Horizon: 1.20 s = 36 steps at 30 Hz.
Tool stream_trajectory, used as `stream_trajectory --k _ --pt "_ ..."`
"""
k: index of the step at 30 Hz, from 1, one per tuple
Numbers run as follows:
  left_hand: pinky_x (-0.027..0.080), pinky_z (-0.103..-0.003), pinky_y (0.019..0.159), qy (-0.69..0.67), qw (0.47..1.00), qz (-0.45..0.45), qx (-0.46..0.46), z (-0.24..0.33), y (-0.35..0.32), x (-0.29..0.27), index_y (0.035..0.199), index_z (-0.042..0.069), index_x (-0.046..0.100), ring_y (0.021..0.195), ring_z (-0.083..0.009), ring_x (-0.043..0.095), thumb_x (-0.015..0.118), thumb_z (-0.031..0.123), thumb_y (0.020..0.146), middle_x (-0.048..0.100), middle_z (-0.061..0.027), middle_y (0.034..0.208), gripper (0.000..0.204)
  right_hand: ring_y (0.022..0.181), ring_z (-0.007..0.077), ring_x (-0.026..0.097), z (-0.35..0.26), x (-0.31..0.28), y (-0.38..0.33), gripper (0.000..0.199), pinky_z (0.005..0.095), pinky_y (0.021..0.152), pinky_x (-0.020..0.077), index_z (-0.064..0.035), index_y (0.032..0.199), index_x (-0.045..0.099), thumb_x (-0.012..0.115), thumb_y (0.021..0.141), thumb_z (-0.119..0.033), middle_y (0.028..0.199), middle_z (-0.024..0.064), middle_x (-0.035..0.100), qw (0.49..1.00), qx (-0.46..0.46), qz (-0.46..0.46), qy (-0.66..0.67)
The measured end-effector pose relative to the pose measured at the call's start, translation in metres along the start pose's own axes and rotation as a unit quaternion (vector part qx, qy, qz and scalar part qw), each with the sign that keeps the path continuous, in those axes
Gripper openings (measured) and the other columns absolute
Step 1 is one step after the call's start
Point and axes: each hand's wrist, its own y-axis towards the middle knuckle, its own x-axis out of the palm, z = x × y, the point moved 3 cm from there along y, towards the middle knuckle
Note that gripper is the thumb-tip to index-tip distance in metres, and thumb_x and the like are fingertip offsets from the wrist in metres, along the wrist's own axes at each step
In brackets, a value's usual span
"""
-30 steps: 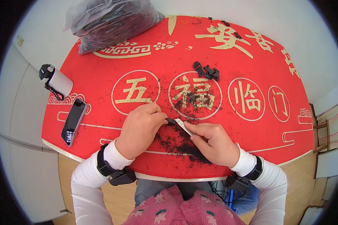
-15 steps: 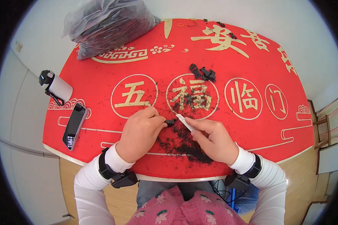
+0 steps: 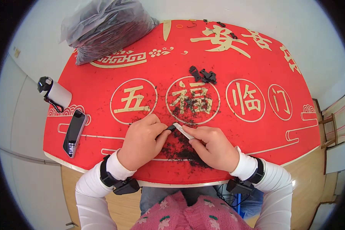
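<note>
My left hand [image 3: 142,142] pinches a small black plastic piece [image 3: 171,127], perhaps a buckle part, between thumb and fingertips. In my right hand [image 3: 214,147] is a slim whitish-silver utility knife [image 3: 183,131], its tip meeting the black piece. Both hands are above the red tablecloth near the table's front. Black shavings [image 3: 193,155] lie heaped below and between them, with more scattered farther back. Several black plastic buckles [image 3: 207,76] lie together beyond the hands. My fingers hide most of the held piece.
A large grey plastic bag [image 3: 111,32], full of dark things, stands at the back left. At the left are a white bottle [image 3: 60,94] with a black lid and a phone [image 3: 74,132]. A few small black pieces [image 3: 221,24] lie along the far edge.
My right hand has shifted slightly left, bringing the knife tip from just beside the black piece onto it. My left hand still grips the piece; the whole view has shifted a little.
</note>
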Motion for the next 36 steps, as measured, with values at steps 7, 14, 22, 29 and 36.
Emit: stream_trajectory --k 7,14,22,29,36 --pt "0.046 -0.037 0.054 0.009 1.000 0.002 0.002 0.000 0.000 0.002 0.080 0.000 0.067 0.062 -0.0289 0.058 0.073 0.004 0.074 0.057 -0.0119 0.072 0.010 0.069 0.0309 0.060 -0.002 0.001 0.000 0.042 0.0367 0.065 0.0474 0.0048 0.127 0.054 0.055 0.085 0.005 0.080 0.0218 0.059 1.000 -0.002 -0.018 0.000" --pt "0.045 -0.037 0.053 0.002 1.000 0.012 0.006 0.002 0.000 0.001 0.078 0.000 0.066 0.060 -0.0291 0.057 0.074 0.003 0.073 0.055 -0.0119 0.070 0.009 0.056 0.0161 0.054 0.001 0.004 0.000 0.038 0.0297 0.052 0.0439 0.0028 0.129 0.053 0.050 0.091 0.001 0.077 0.0114 0.060 0.976 0.094 -0.026 0.192" --pt "0.044 -0.036 0.052 -0.011 1.000 0.018 -0.009 -0.001 -0.002 0.001 0.076 0.000 0.065 0.059 -0.0278 0.056 0.075 0.004 0.072 0.055 -0.0114 0.069 0.011 0.045 0.0055 0.043 0.011 -0.002 -0.001 0.038 0.0201 0.038 0.0307 -0.0032 0.135 0.050 0.046 0.097 -0.004 0.081 0.0029 0.060 0.782 0.320 -0.004 0.535" --pt "0.044 -0.035 0.052 -0.019 1.000 0.004 -0.021 -0.003 -0.002 0.001 0.077 0.000 0.065 0.058 -0.0257 0.056 0.076 0.005 0.073 0.055 -0.0108 0.070 0.013 0.049 0.0031 0.044 0.012 -0.007 0.001 0.041 0.0193 0.041 0.0324 -0.0040 0.137 0.049 0.048 0.095 -0.003 0.084 0.0005 0.058 0.865 0.249 0.025 0.435" --pt "0.047 -0.032 0.054 0.025 0.998 -0.019 -0.050 -0.006 -0.004 -0.007 0.083 0.002 0.066 0.060 -0.0231 0.058 0.078 0.013 0.072 0.057 -0.0099 0.073 0.020 0.060 -0.0016 0.045 0.013 -0.007 0.002 0.048 0.0164 0.051 0.0354 -0.0044 0.139 0.047 0.053 0.091 0.001 0.089 -0.0041 0.053 0.942 0.168 0.014 0.288"
